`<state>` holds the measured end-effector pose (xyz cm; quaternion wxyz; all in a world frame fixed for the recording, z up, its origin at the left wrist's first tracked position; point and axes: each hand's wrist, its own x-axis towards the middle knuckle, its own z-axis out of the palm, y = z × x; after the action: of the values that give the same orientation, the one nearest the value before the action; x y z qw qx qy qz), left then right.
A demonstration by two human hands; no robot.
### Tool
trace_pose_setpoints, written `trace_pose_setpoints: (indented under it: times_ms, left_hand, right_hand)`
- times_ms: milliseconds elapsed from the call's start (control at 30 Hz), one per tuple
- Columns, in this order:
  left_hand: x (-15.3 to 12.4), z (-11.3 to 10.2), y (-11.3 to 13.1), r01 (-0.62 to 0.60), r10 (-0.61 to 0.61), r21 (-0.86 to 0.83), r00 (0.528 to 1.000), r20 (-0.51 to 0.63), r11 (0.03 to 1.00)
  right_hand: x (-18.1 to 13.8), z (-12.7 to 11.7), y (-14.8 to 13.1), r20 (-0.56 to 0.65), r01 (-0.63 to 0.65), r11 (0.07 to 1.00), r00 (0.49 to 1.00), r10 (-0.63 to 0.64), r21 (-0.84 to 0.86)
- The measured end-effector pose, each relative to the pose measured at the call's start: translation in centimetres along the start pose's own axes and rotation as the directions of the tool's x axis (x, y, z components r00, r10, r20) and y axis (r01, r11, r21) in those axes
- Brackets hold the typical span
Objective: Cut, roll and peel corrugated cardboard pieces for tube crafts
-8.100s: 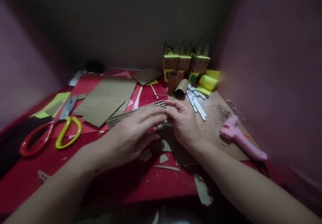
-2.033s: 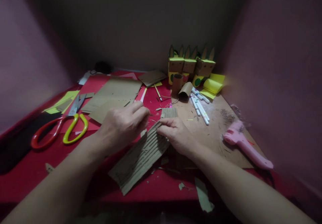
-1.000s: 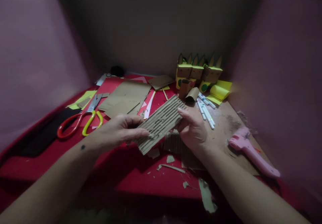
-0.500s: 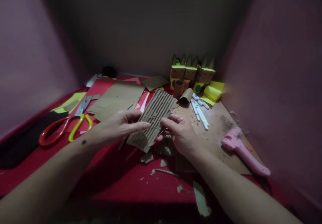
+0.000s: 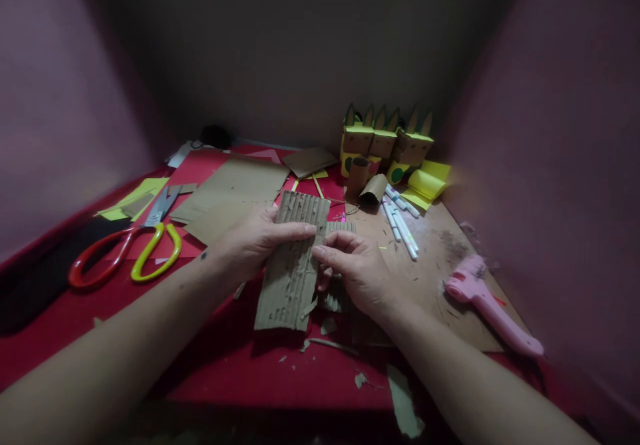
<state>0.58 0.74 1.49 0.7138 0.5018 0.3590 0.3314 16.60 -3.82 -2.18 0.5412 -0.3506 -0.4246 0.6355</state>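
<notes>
**Both hands grip a strip of ribbed cardboard over the red table**

Left hand (image 5: 250, 245) clamps the ribbed cardboard strip (image 5: 291, 265) from its left edge, thumb stretched across the upper face and fingers tucked behind. Right hand (image 5: 355, 268) pinches the strip's right edge about halfway down, its fingers closed together on the card. The strip stands nearly upright in the view, top end away from the person, bottom end low over the red table (image 5: 240, 365).

Going from big to small around it: flat brown cardboard sheets (image 5: 235, 188) lie on the left half of the table, just behind the left hand. A brown work board (image 5: 435, 265) covers the right side, under the right wrist. On its far right edge lies a pink glue gun (image 5: 487, 301), well apart from the hands. Scissors (image 5: 125, 258) with one red and one yellow handle rest at the left. At the back stand small cardboard figures (image 5: 385, 141) with yellow tops, and near them a curled yellow paper (image 5: 425, 185). White markers (image 5: 400, 215) lie in a loose bunch between the figures and the right hand. Torn scraps (image 5: 327, 328) dot the table below the strip.
</notes>
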Motion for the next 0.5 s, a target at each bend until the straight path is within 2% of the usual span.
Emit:
trace_pose_setpoints:
  times_ms: [233, 300, 333, 400, 467, 500]
  left_hand:
    - [-0.67, 0.28, -0.32, -0.024, 0.026, 0.038, 0.998, -0.051, 0.999]
    - [-0.77, 0.31, -0.37, -0.050, 0.054, 0.069, 0.997, -0.056, 0.996]
    - [-0.81, 0.34, -0.39, -0.066, 0.072, 0.091, 0.996, -0.062, 0.994]
    - [-0.88, 0.41, -0.43, -0.079, 0.090, 0.136, 0.993, -0.081, 0.988]
    - [-0.97, 0.52, -0.48, -0.069, 0.086, 0.161, 0.991, -0.102, 0.985]
    - [-1.01, 0.59, -0.51, -0.061, 0.081, 0.166, 0.991, -0.111, 0.984]
  right_hand:
    - [-0.23, 0.12, -0.38, -0.092, 0.009, 0.991, 0.996, -0.021, -0.135]
    - [-0.26, 0.04, -0.29, -0.120, 0.090, 0.978, 0.986, -0.114, -0.191]
    - [-0.29, -0.03, -0.19, -0.136, 0.164, 0.954, 0.970, -0.203, -0.252]
    - [-0.39, -0.17, 0.04, -0.126, 0.342, 0.820, 0.889, -0.441, -0.459]
    - [-0.54, -0.26, 0.20, 0.010, 0.467, 0.568, 0.778, -0.628, -0.678]
    - [-0.61, -0.28, 0.24, 0.099, 0.500, 0.436, 0.734, -0.672, -0.748]
